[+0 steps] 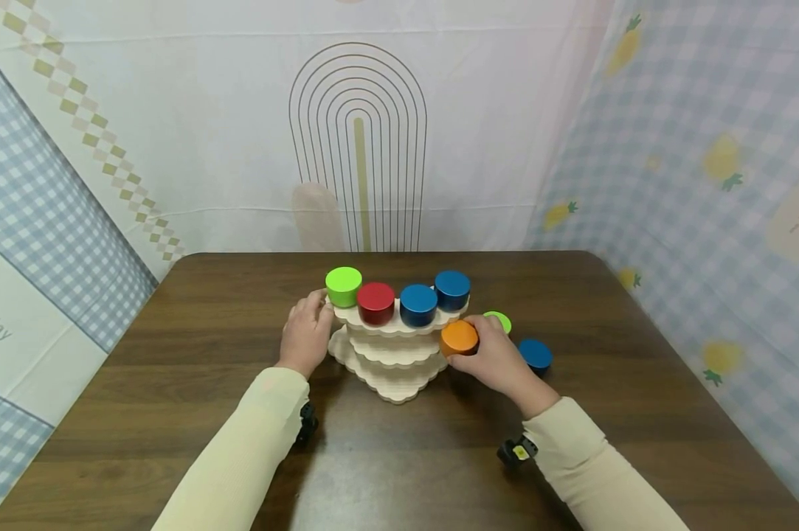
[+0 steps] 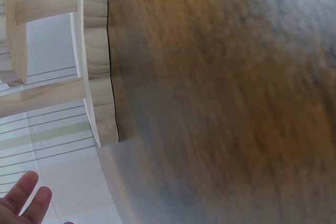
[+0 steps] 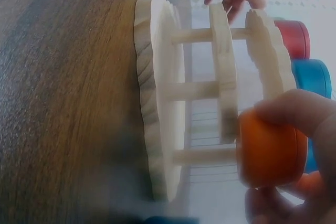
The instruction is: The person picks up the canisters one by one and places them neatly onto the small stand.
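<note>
A three-tiered wooden stand [image 1: 399, 380] with scalloped tiers stands on the table. My left hand [image 1: 306, 332] holds the left edge of its top tier; in the left wrist view, spread fingertips [image 2: 37, 203] show beside the stand. My right hand [image 1: 499, 358] pinches an orange round tin [image 1: 459, 338] between thumb and fingers at the right end of the middle tier. From the right wrist, the orange tin [image 3: 270, 150] overlaps that tier's end; contact cannot be told. On the top tier sit a green tin [image 1: 343, 286], a red tin [image 1: 375, 304] and two blue tins [image 1: 417, 304].
Right of the stand, another green tin [image 1: 499, 321] is partly hidden behind my right hand, and a blue tin [image 1: 535, 356] is beside my wrist. The wooden table [image 1: 173, 413] reaches back to a hanging cloth [image 1: 240, 147]. Checked cloth [image 1: 691, 243] hangs along the right.
</note>
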Available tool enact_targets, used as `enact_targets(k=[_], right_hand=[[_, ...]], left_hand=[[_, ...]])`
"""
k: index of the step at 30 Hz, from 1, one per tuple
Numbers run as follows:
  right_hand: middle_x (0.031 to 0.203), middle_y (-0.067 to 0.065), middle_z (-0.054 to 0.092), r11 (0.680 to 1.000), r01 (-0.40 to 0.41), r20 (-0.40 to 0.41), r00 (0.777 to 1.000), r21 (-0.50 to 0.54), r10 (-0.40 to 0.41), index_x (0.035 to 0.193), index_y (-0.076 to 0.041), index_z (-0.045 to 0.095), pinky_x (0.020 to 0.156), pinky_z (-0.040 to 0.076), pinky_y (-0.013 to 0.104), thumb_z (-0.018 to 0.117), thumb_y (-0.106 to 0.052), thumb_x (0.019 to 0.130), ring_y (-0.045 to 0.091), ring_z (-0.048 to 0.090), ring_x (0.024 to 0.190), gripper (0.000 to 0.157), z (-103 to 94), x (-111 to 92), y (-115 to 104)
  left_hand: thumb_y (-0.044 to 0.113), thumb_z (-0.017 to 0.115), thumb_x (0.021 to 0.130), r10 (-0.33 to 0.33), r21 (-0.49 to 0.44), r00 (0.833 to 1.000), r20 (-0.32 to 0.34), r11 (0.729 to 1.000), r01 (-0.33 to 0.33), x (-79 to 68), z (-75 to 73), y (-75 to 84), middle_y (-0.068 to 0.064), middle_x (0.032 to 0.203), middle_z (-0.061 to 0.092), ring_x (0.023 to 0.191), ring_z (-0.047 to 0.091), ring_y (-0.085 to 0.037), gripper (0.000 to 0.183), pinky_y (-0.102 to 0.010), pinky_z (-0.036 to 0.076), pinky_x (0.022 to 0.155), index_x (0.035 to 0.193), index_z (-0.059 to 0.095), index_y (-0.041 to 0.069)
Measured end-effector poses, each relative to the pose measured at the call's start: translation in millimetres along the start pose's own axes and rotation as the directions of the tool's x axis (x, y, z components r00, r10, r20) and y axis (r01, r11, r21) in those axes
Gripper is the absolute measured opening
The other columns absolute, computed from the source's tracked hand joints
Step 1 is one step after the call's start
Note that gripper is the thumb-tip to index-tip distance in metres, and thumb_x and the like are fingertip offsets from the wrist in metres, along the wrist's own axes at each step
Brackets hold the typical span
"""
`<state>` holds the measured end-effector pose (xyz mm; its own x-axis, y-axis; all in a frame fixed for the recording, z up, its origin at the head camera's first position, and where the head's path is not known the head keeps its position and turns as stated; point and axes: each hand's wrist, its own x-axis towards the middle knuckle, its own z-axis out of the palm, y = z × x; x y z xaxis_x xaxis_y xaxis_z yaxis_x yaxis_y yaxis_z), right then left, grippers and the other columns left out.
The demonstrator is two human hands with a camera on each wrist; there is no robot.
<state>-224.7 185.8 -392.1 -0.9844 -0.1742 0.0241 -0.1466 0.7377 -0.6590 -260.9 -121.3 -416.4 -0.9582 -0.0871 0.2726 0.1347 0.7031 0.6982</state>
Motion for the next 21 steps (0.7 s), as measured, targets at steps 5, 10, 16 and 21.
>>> enact_targets(k=[5, 10, 16, 21], right_hand=[[0.122, 0.019, 0.042, 1.0, -0.013, 0.001, 1.0, 0.025, 0.012, 0.133, 0.002, 0.044, 0.092, 0.047, 0.048, 0.076, -0.023, 0.08, 0.032, 0.051, 0.101, 0.066, 0.9, 0, -2], [0.123, 0.019, 0.042, 0.998, -0.016, -0.004, 1.0, 0.061, 0.016, 0.134, 0.003, 0.043, 0.094, 0.045, 0.048, 0.076, -0.023, 0.081, 0.032, 0.049, 0.104, 0.068, 3.0, 0, -3], [0.122, 0.02, 0.045, 0.995, -0.014, -0.021, 1.0, 0.1, 0.016, 0.135, 0.005, 0.044, 0.092, 0.046, 0.044, 0.078, -0.022, 0.081, 0.031, 0.048, 0.105, 0.069, 9.0, 3, -7], [0.11, 0.018, 0.048, 0.984, -0.029, -0.049, 0.998, 0.178, 0.038, 0.132, 0.008, 0.045, 0.08, 0.046, 0.032, 0.078, -0.017, 0.081, 0.029, 0.049, 0.094, 0.066, 14.9, 4, -9]], left_hand=[[0.033, 0.035, 0.1, -0.002, 0.0, 1.0, 0.002, 1.0, 0.002, 0.2, 0.6, -0.7, -0.017, 0.123, 0.057, 0.116, 0.048, -0.035, 0.045, -0.055, 0.038, 0.096, 0.137, 0.049, 0.012], [0.033, 0.035, 0.101, -0.005, 0.0, 1.0, 0.008, 1.0, 0.005, -0.3, -0.4, 0.0, -0.017, 0.123, 0.056, 0.117, 0.048, -0.035, 0.045, -0.055, 0.037, 0.097, 0.138, 0.048, 0.011], [0.033, 0.035, 0.101, -0.015, -0.003, 1.0, 0.015, 1.0, 0.015, -1.0, -1.4, 0.7, -0.017, 0.124, 0.055, 0.117, 0.048, -0.035, 0.045, -0.055, 0.037, 0.097, 0.138, 0.048, 0.011], [0.033, 0.035, 0.1, -0.01, -0.005, 1.0, 0.01, 1.0, 0.01, -0.3, 0.4, -0.1, -0.017, 0.124, 0.056, 0.116, 0.048, -0.035, 0.045, -0.055, 0.037, 0.097, 0.137, 0.049, 0.011]])
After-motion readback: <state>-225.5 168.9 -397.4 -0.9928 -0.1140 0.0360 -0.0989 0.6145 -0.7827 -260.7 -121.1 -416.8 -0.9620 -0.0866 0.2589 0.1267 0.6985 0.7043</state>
